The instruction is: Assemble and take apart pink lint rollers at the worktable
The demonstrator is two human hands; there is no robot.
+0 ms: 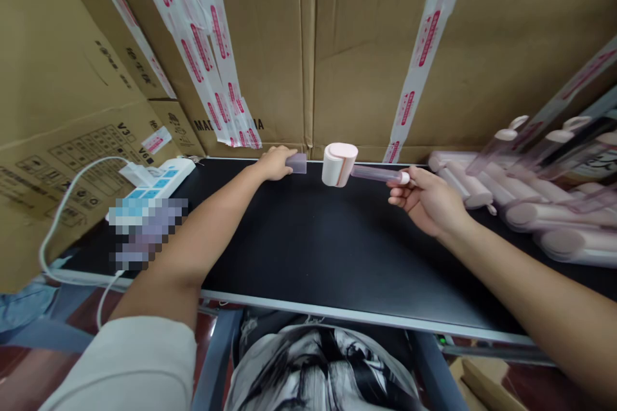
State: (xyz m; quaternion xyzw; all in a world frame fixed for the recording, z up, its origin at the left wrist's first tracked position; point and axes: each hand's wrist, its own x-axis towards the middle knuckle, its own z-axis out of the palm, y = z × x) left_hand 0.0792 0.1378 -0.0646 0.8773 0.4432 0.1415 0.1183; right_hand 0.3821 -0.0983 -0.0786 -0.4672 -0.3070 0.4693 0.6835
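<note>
My right hand (427, 200) is closed on the clear pinkish handle of a lint roller (359, 169), held level above the black table (308, 250). Its white roll head (339, 164) points left. My left hand (274, 162) reaches to the table's far edge and grips a small translucent purple piece (297, 163), which lies just left of the roll head. The two do not touch.
A pile of similar lint rollers (525, 205) and clear covers lies at the right. A white power strip (157, 181) with a cable sits at the far left. Taped cardboard boxes (337, 45) wall in the back and left.
</note>
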